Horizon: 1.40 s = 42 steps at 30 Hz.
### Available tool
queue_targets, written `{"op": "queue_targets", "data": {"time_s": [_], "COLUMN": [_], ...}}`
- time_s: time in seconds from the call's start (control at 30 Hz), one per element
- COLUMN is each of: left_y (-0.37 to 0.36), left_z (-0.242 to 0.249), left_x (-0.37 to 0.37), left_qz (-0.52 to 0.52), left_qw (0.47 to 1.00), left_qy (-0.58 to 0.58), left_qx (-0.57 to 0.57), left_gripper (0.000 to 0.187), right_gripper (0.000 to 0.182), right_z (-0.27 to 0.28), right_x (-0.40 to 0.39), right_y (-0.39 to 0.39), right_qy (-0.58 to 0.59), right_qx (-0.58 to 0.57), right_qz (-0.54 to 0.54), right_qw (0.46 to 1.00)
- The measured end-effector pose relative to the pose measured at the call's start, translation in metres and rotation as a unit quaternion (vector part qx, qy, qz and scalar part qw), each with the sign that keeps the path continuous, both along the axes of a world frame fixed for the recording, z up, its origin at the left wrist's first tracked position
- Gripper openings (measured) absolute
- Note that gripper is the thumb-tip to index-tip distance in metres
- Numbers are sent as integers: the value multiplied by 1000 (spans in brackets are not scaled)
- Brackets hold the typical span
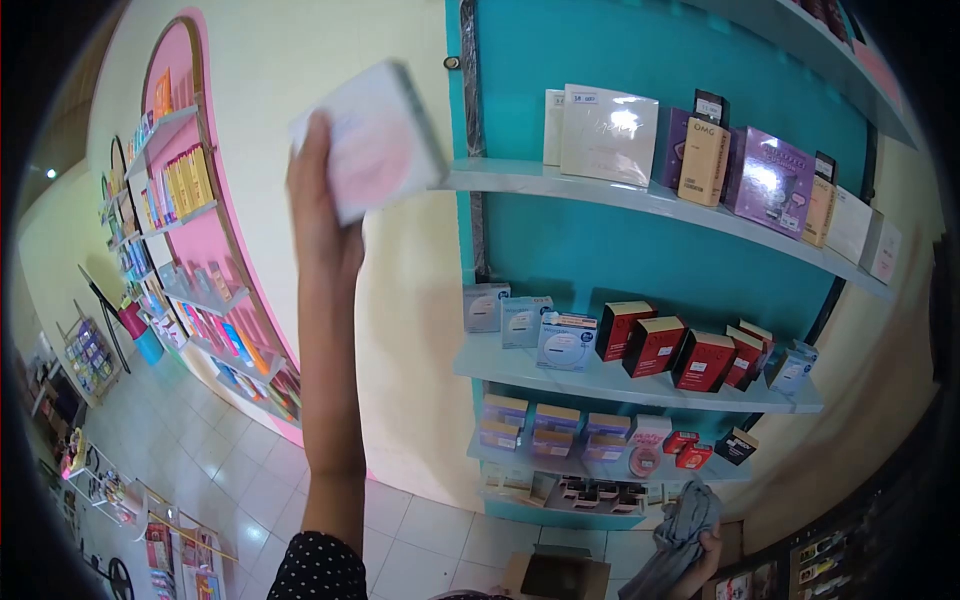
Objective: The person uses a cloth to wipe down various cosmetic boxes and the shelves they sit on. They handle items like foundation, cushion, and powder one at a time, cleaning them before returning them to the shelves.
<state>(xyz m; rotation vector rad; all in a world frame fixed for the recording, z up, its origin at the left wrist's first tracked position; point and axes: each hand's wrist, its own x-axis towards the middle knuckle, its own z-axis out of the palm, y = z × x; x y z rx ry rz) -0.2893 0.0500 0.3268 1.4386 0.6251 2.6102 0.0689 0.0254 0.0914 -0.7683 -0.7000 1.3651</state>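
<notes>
White shelves (520, 179) with boxes (655, 347), apparently cosmetics.

gray rag (676, 545) = soft cloth, floor tiles (405, 550) smooth & glossy.

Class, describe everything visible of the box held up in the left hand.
The box is flat and squarish, apparently card, with a pale face, a pink patch and a darker greyish side. It is tilted, raised before the cream wall, near the end of a white shelf. The left hand holds its left side. Blur hides any lettering.
</notes>
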Motion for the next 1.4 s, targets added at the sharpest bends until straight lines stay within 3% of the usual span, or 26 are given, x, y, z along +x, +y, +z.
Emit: {"op": "queue_targets", "data": {"time_s": [0.03, 0.07, 0.1, 0.17, 0.2, 0.23, 0.3, 0.37, 0.5, 0.6, 0.73, 0.8, 0.83, 0.9, 1.0, 1.03, 1.1, 1.17, 1.23, 1.3, 1.33, 1.4], "left_y": [-19, -36, -46, -49, -53, -56, -52, -53, -59, -60, -62, -60, -58, -52, -50, -51, -47, -47, -48, -54, -55, -54], "left_z": [-18, -42, -79, -147, -169, -188, -213, -235, -239, -253, -261, -263, -266, -269, -268, -271, -275, -277, -278, -278, -278, -274], "left_x": [11, 33, 35, 78, 98, 117, 144, 155, 171, 176, 181, 183, 182, 179, 177, 177, 175, 173, 170, 170, 170, 171], "left_qz": [-2, 23, 14, 27, 167, 78, -19, -15, -76, -20, 49, 78, 74, 96, 109, 106, 123, 126, 123, 108, 109, 112], "left_qw": [1000, 996, 992, 965, 929, 931, 930, 926, 927, 933, 942, 934, 934, 936, 931, 931, 910, 906, 892, 869, 885, 891], "left_qy": [-22, -68, -80, -187, -57, -27, -65, -10, -73, -21, 77, 146, 146, 191, 239, 239, 294, 298, 297, 305, 308, 320], "left_qx": [-5, -48, -100, -181, -326, -355, -361, -376, -360, -359, -323, -318, -317, -280, -253, -254, -264, -272, -319, -375, -333, -300], "left_gripper": [34, 35, 34, 37, 36, 35, 27, 30, 34, 37, 41, 46, 46, 45, 48, 48, 53, 55, 56, 56, 57, 58], "right_gripper": [62, 50, 50, 50, 50, 47, 41, 41, 43, 44, 39, 34, 34, 29, 28, 28, 27, 27, 28, 27, 27, 27], "right_z": [-2, -5, -9, -14, -9, 1, 12, 5, -11, -21, -20, -12, -12, -13, -13, -10, -1, -7, -11, -12, -13, -19], "right_x": [-2, -6, -13, -27, -36, -48, -69, -80, -97, -95, -91, -94, -90, -81, -72, -72, -73, -72, -70, -68, -69, -70], "right_y": [1, 3, 6, 13, 11, 8, -1, -5, -8, -12, 2, 3, 0, -6, -1, 4, 21, 18, 6, 6, 15, 32], "right_qy": [-11, -9, -12, 14, 6, -92, -295, -437, -491, -511, -486, -387, -390, -458, -467, -469, -422, -424, -478, -474, -462, -434], "right_qx": [12, 13, 6, 96, 80, 141, 254, 362, 419, 463, 425, 321, 320, 457, 489, 487, 367, 396, 482, 508, 524, 434], "right_qz": [42, 23, 25, 73, 67, 31, -32, -61, -116, -113, -129, -124, -127, -111, -125, -126, -95, -116, -105, -114, -120, -128], "right_qw": [999, 1000, 1000, 993, 994, 985, 920, 821, 755, 716, 753, 855, 854, 755, 726, 726, 823, 806, 727, 710, 706, 779]}}
